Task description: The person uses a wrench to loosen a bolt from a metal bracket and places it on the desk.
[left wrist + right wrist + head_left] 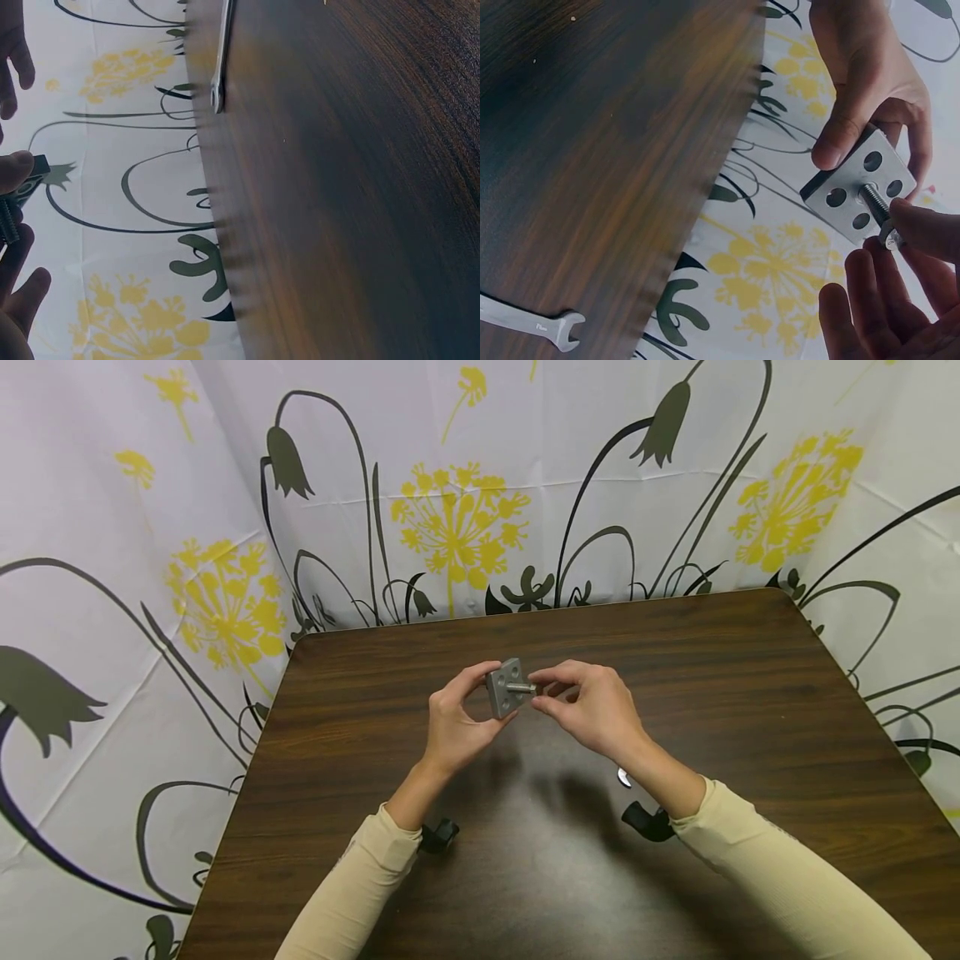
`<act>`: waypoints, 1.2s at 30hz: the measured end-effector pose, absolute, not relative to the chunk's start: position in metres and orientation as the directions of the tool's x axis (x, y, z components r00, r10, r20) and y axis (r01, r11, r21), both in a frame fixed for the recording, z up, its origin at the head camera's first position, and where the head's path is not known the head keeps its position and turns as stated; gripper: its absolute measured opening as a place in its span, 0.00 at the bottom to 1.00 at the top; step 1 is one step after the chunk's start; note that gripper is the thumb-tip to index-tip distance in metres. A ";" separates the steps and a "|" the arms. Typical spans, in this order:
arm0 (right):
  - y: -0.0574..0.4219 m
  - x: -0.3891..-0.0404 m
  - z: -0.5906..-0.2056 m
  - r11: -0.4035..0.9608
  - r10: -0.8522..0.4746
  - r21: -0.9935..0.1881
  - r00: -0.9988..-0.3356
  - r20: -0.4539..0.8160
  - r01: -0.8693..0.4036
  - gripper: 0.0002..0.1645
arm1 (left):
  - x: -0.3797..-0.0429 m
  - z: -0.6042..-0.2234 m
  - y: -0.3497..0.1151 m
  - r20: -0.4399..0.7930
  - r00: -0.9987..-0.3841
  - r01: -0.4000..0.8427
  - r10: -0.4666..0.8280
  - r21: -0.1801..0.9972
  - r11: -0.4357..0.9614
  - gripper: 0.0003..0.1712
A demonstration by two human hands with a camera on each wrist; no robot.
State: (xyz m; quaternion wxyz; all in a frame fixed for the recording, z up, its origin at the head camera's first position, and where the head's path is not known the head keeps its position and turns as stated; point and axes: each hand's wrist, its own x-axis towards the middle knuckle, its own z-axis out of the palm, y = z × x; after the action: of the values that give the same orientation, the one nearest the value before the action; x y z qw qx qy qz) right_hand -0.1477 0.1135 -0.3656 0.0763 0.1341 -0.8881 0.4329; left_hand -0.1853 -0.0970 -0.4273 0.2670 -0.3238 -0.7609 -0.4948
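Brown table [360,685], metal plate [851,180] gripped between left fingers [472,677], bolt [874,199] pinched in right fingers [558,675]

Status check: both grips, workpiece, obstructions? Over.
Left grip holding grey square metal plate by edges. Right grip pinching outer end of silver threaded metal bolt. Silver metal wrench lying clear on brown woodgrain table; nothing blocking.

Soft shadows and glare on table [555,877], dimmer wrist views

Wrench [624,777]: mostly hid. by R forearm [663,777], head view; shaft cut by frame edge, wrist views; stamp illeg. Plate [500,695]: part cut off, L wrist view. Bolt [522,688]: plate-side end hid. Worktop [750,693]: near edge cut off.
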 end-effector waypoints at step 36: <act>0.113 -0.149 -0.365 0.604 -0.155 -0.751 -0.964 0.217 -0.266 0.14 | -0.186 -0.430 -0.098 0.724 -0.651 0.754 0.227 0.583 0.302 0.36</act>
State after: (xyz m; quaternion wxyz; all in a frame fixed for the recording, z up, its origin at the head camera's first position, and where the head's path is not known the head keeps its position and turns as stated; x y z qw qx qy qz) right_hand -0.1491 0.1132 -0.3646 0.0647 0.1181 -0.8933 0.4288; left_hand -0.1864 -0.0977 -0.4297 0.2660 -0.3220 -0.7617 -0.4954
